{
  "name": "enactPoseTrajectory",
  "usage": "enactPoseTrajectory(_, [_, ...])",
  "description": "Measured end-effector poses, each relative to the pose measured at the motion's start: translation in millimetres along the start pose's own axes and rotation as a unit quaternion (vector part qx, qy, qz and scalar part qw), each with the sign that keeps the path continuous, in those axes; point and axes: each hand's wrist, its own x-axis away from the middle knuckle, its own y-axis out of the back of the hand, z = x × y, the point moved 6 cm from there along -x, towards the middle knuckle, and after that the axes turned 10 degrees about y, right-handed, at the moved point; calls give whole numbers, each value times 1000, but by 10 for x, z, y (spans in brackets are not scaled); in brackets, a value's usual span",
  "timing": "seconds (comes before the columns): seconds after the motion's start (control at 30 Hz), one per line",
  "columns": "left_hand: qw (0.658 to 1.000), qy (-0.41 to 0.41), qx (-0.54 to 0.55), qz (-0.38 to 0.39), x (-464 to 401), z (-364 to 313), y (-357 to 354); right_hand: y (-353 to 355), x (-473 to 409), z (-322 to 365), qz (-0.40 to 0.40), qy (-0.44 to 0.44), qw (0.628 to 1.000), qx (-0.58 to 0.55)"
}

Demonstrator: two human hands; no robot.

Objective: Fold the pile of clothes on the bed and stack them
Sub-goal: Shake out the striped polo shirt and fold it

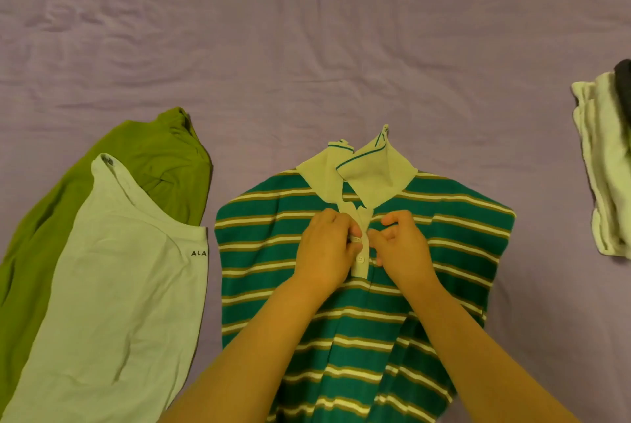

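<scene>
Green striped polo shirt (341, 320) is laid flat on the lilac bed sheet (307, 30), front up, at centre to 6 o'clock of the head view. Cream collar (362, 173) is seen at the shirt's 12 o'clock end, flaps partly turned up. Cream button placket (361, 252) runs down from the collar, with one white button (360, 259) visible near its lower end.

Left hand (324, 248) is placed at 9 o'clock of the placket, fingers curled, placket edge pinched between thumb and fingertips. Right hand (403, 245) is placed at 3 o'clock of the placket, fingers curled, opposite edge pinched. Both hands are nearly touching over the placket; both forearms enter from 6 o'clock and lie over the shirt body.

White T-shirt (112, 303) is spread at 8 o'clock, just beside the polo, small dark lettering seen at its edge. Olive green garment (153, 156) lies partly under the white T-shirt, extending toward 10 o'clock. Stack of pale folded clothes (604, 166) is seen at 3 o'clock by the frame edge, well apart from the polo, cut off by the frame; a dark item (623, 84) shows at its top.
</scene>
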Motion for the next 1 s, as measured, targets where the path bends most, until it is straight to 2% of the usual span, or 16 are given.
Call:
enactPoseTrajectory(0.07, [998, 24, 58, 18, -26, 16, 121, 126, -49, 109, -28, 17, 999, 28])
enactPoseTrajectory(0.2, [990, 66, 105, -64, -446, -62, 584, 452, -435, 486, -98, 58, 993, 15])
enactPoseTrajectory(0.3, [984, 112, 119, -77, -875, -226, 770, 518, -784, 742, -129, 57, 990, 7])
enactPoseTrajectory(0.4, [983, 165, 56, -50, -1069, -291, 720, 429, -962, 769, -106, 11, 994, 16])
enactPoseTrajectory(0.5, [976, 215, 23, -28, -1039, -206, 641, 360, -928, 658, -72, -27, 995, -63])
enactPoseTrajectory(0.6, [967, 212, 137, -32, -937, -156, 659, 432, -763, 555, -63, -26, 986, -153])
enactPoseTrajectory(0.7, [938, 195, 279, -63, -691, -94, 774, 590, -565, 445, -73, -16, 977, -199])
enactPoseTrajectory(0.87, [899, 210, 379, -58, -295, 6, 826, 718, -298, 294, -35, 26, 997, -56])
enactPoseTrajectory(0.93, [895, 216, 388, -31, -201, -6, 787, 667, -250, 388, -3, 90, 996, 23])
enactPoseTrajectory(1.0, [908, 208, 364, -10, -142, -24, 766, 588, -261, 567, 17, 174, 976, 133])
